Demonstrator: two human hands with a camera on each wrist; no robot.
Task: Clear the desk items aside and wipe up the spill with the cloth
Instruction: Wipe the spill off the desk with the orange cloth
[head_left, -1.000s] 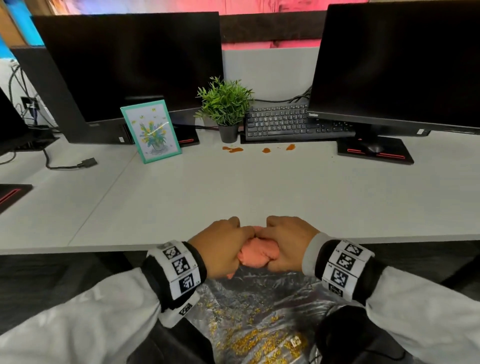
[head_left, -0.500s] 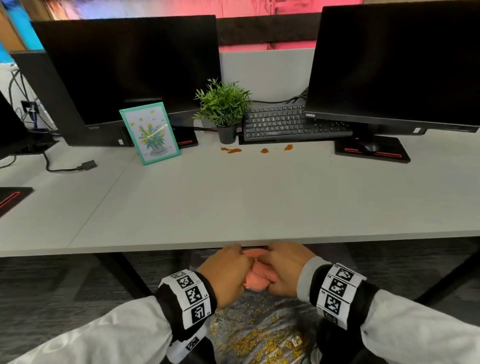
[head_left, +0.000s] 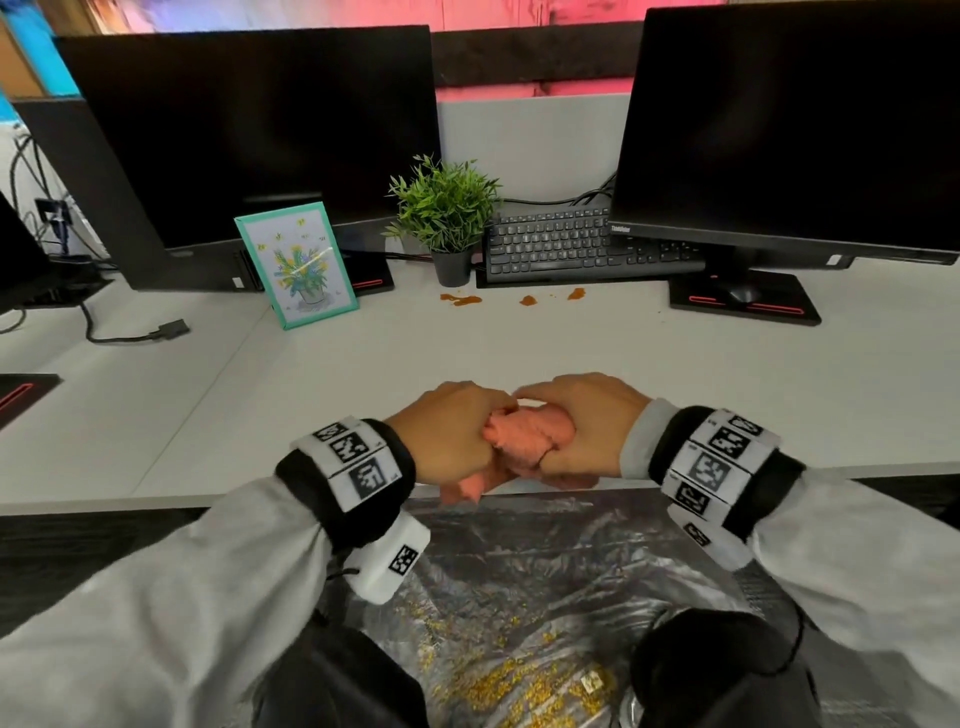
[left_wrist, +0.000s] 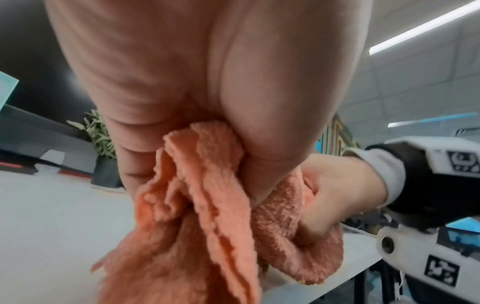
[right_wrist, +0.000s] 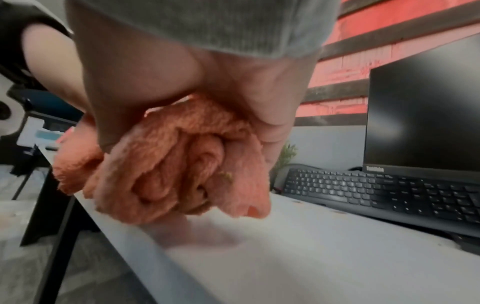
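Observation:
Both hands grip a bunched orange-pink cloth (head_left: 524, 441) just above the desk's front edge. My left hand (head_left: 452, 436) holds its left part and my right hand (head_left: 582, 426) its right part; folds hang below the fists. The cloth (left_wrist: 207, 205) fills the left wrist view, where the right hand (left_wrist: 337, 189) also clutches it. In the right wrist view the cloth (right_wrist: 168, 174) shows small bits of debris. Orange spill spots (head_left: 462, 300) lie on the white desk (head_left: 363, 374) in front of the keyboard (head_left: 561, 244) and the potted plant (head_left: 447, 213).
A teal picture frame (head_left: 296, 265) leans at the left monitor (head_left: 249, 135). The right monitor (head_left: 789, 124) stands on a base (head_left: 743, 301) with a mouse on it. A loose cable (head_left: 130, 335) lies at the left. Below the desk edge is plastic sheeting (head_left: 519, 597) strewn with yellow crumbs.
Both hands with the cloth dipped below the desk edge over the plastic, then rose and moved forward above the desk's front edge.

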